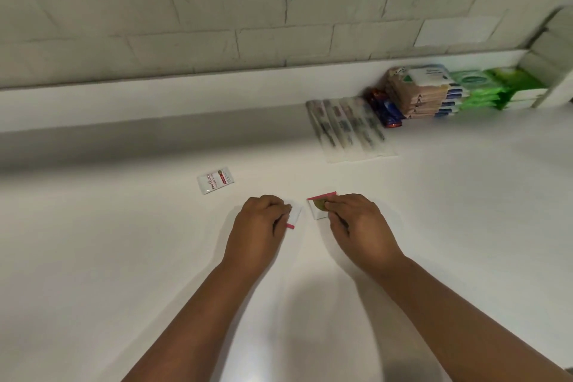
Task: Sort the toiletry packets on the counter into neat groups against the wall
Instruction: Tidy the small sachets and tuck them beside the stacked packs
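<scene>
- Your left hand [259, 222] rests knuckles-up on the white worktop [124, 257], fingers curled down onto a small white sachet with a pink edge [294, 217]; only the sachet's right part shows past your fingertips, and you seem to be pinching or pressing it.
- Your right hand [356, 223] sits just to the right, fingers bent onto a second white sachet with a pink top strip and a brownish-green picture [317, 206]. Its left half is in view, the rest lies under your fingers.
- The two sachets lie near each other with a narrow gap of bare worktop between them.
- A third white sachet with red print [215, 180] lies alone on the worktop, up and to the left of your left hand, untouched.
- Farther back on the right, a row of long clear packets [347, 127] lies side by side, one end reaching to the raised ledge [155, 96] under the brick wall [217, 9].
- Right of them sits a small red and blue packet [386, 112], then a stack of beige packs [415, 96], a stack of blue-and-white packs [449, 99] and green packs [493, 87], all touching in a line against the ledge; motion blur hides their print.
</scene>
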A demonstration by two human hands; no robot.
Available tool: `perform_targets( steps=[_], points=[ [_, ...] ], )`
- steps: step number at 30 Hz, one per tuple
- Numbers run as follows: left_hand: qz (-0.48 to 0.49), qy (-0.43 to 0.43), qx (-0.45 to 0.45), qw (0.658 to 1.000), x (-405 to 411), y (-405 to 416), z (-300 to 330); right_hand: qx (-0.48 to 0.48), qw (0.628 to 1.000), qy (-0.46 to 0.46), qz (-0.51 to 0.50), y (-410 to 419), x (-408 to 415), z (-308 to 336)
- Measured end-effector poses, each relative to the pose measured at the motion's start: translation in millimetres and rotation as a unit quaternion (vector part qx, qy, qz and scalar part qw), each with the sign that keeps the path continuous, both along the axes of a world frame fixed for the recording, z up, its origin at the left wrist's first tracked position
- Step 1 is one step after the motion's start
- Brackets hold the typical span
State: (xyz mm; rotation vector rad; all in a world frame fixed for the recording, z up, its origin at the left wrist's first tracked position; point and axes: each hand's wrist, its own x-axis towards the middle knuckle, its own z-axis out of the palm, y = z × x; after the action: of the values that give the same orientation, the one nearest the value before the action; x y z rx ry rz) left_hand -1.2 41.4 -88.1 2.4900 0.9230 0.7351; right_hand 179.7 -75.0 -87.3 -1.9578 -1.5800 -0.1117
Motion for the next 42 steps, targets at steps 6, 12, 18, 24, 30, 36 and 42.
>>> perform_targets(
  steps=[6,12,18,24,30,36,42],
  points=[
    [-0.036,0.002,-0.014,0.999,29.3,-12.8,1.0,0.0,0.999,0.006,-0.04,-14.1,21.7,-3.6],
    [-0.046,0.005,-0.023,0.999,57.2,-25.3,4.2,0.009,0.997,0.012,-0.072,-29.7,42.2,-2.5],
    [-0.058,0.004,-0.03,0.998,90.1,-40.6,6.2,0.015,0.996,0.012,-0.091,-48.7,75.8,-1.5],
    [-0.054,0.015,-0.029,0.998,125.1,-54.6,6.0,0.003,0.996,0.024,-0.087,-59.5,107.4,0.2],
    [-0.052,0.01,-0.031,0.998,167.2,-72.6,6.9,-0.002,0.996,0.012,-0.083,-66.8,150.9,2.0],
    [-0.043,0.01,-0.018,0.999,211.0,-86.3,6.9,-0.008,0.997,0.023,-0.07,-63.1,197.9,7.6],
    [-0.025,0.013,-0.002,1.0,247.1,-89.0,6.1,-0.036,0.998,0.015,-0.051,-46.0,233.4,6.8]
  ],
)
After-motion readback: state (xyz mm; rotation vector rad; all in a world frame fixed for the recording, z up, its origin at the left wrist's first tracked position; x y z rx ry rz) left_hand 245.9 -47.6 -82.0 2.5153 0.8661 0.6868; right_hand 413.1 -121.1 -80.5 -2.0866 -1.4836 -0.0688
